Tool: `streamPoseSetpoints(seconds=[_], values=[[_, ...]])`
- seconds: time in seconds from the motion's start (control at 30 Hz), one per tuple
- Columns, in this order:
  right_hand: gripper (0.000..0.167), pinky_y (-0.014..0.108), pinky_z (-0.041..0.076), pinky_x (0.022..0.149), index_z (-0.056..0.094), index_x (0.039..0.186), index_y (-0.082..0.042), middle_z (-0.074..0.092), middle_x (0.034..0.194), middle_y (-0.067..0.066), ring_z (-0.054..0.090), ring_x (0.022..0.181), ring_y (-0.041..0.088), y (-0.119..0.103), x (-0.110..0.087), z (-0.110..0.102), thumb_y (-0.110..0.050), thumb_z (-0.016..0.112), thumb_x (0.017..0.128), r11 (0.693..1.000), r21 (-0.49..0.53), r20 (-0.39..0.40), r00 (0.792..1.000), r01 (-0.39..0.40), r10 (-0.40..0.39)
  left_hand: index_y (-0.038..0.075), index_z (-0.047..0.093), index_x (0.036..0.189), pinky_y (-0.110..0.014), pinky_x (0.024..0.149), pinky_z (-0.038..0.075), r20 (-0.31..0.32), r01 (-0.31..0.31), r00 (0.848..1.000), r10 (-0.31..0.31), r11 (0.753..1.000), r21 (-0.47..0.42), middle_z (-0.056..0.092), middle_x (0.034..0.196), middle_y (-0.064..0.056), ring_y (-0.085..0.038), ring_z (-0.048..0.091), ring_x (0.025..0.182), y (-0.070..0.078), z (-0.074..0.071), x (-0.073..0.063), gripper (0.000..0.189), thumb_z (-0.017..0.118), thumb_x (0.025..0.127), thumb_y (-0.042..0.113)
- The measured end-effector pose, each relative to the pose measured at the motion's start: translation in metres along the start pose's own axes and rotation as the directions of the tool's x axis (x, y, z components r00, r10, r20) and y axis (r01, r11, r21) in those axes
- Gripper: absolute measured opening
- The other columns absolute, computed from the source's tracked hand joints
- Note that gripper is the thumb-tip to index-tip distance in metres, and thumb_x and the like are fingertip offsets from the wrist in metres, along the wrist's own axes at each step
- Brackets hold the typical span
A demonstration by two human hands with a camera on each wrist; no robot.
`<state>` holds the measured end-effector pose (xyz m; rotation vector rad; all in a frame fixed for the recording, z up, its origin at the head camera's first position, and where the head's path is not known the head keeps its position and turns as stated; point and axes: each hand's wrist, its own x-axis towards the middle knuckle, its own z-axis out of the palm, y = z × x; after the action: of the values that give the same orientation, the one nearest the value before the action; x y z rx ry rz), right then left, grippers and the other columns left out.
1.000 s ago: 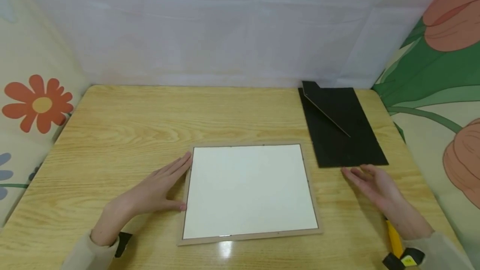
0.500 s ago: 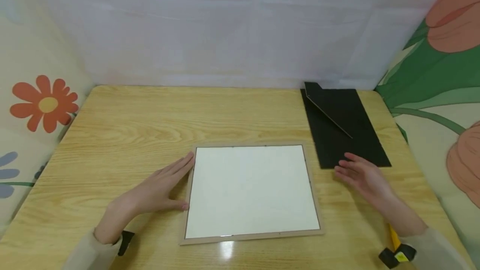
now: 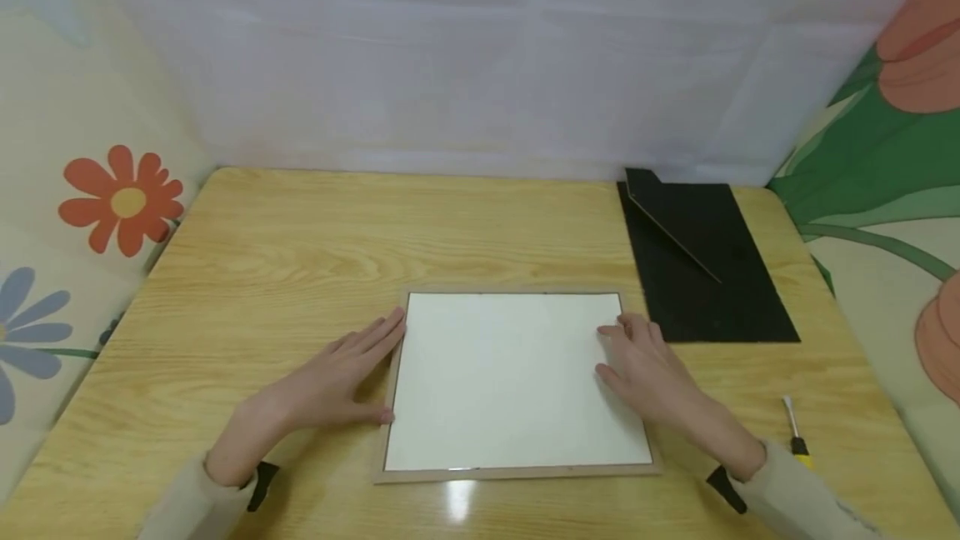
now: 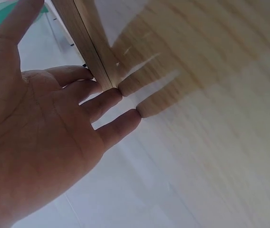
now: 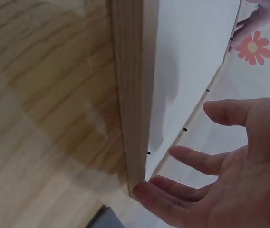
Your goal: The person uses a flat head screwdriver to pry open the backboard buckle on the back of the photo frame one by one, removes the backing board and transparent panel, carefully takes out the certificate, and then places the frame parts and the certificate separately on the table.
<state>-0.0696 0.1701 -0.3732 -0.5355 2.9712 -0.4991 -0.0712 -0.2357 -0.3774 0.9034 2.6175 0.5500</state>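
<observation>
A wooden picture frame [image 3: 517, 474] lies flat on the table, with a white sheet [image 3: 510, 382] filling its inside. Its left side is touched by my left hand [image 3: 322, 386], fingertips and thumb spread along the edge. In the left wrist view, extended fingertips meet the table beside the frame's side [image 4: 94, 61]. My right hand [image 3: 652, 373] is over the frame's right side, its fingers loosely bent above the sheet's edge and gripping nothing. Small dark tabs [image 5: 185, 129] stick out along the frame's inner edge in the right wrist view.
At the back right lies a black backing board [image 3: 720, 307] with its stand leg [image 3: 675, 238] partly raised. A screwdriver [image 3: 798, 440] with a yellow and black handle lies at the right, partly behind the right sleeve. A white cloth [image 3: 450, 65] hangs behind the table [image 3: 337, 223].
My right hand has moved left from the black board's front edge to over the picture frame's right side, uncovering more of the screwdriver. The left hand stays at the frame. The head view has shifted slightly.
</observation>
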Motion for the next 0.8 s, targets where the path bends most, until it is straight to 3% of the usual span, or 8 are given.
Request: streamPoseSetpoints(seconds=[0.23,0.37,0.53,0.67,0.8], values=[[0.039,0.053,0.050,0.082,0.062,0.118,0.006,0.047,0.127,0.033,0.048,0.111,0.044,0.003,-0.003,0.005,-0.013,0.072,0.086,0.999,-0.033,-0.040,0.999,0.029,-0.031,0.000,0.012,0.154,-0.063,0.109,0.017,-0.001,-0.007,1.000,0.007,1.000,-0.024,0.006,0.160,-0.016,-0.038,0.013,0.144,0.001,0.001,-0.001,0.108,0.071,0.080,0.052],[0.039,0.057,0.046,0.085,0.060,0.116,0.005,0.051,0.122,0.031,0.049,0.109,0.045,-0.013,0.003,0.005,-0.019,0.072,0.087,0.994,-0.112,-0.037,0.999,0.010,-0.014,0.002,0.010,0.154,-0.063,0.109,0.017,0.002,-0.002,1.000,0.002,1.000,-0.009,0.004,0.161,-0.015,-0.038,0.013,0.144,-0.001,-0.001,-0.003,0.108,0.070,0.081,0.053],[0.045,0.050,0.049,0.086,0.060,0.120,0.003,0.056,0.120,0.025,0.056,0.106,0.039,-0.073,0.022,0.014,-0.028,0.071,0.088,0.981,-0.156,-0.016,0.993,0.114,-0.118,0.001,0.012,0.154,-0.064,0.109,0.018,-0.013,0.004,1.000,-0.003,1.000,0.031,0.006,0.160,-0.016,-0.041,0.015,0.143,-0.002,-0.001,-0.004,0.100,0.068,0.086,0.049],[0.054,0.042,0.051,0.088,0.056,0.129,-0.001,0.050,0.131,0.025,0.053,0.115,0.036,-0.127,0.028,0.031,-0.037,0.067,0.090,0.955,-0.155,0.081,0.967,0.252,-0.242,0.001,0.014,0.154,-0.063,0.108,0.020,-0.038,0.015,0.999,-0.012,0.997,0.081,0.007,0.160,-0.016,-0.041,0.017,0.142,0.000,0.004,-0.004,0.088,0.060,0.093,0.045],[0.067,0.038,0.048,0.095,0.048,0.140,-0.005,0.039,0.141,0.026,0.044,0.126,0.036,-0.166,0.030,0.047,-0.050,0.061,0.091,0.922,-0.251,0.157,0.952,0.296,-0.263,0.002,0.021,0.153,-0.062,0.108,0.022,-0.090,0.035,0.996,-0.019,0.984,0.176,0.013,0.160,-0.014,-0.038,0.019,0.143,0.007,0.011,-0.004,0.078,0.056,0.096,0.042]])
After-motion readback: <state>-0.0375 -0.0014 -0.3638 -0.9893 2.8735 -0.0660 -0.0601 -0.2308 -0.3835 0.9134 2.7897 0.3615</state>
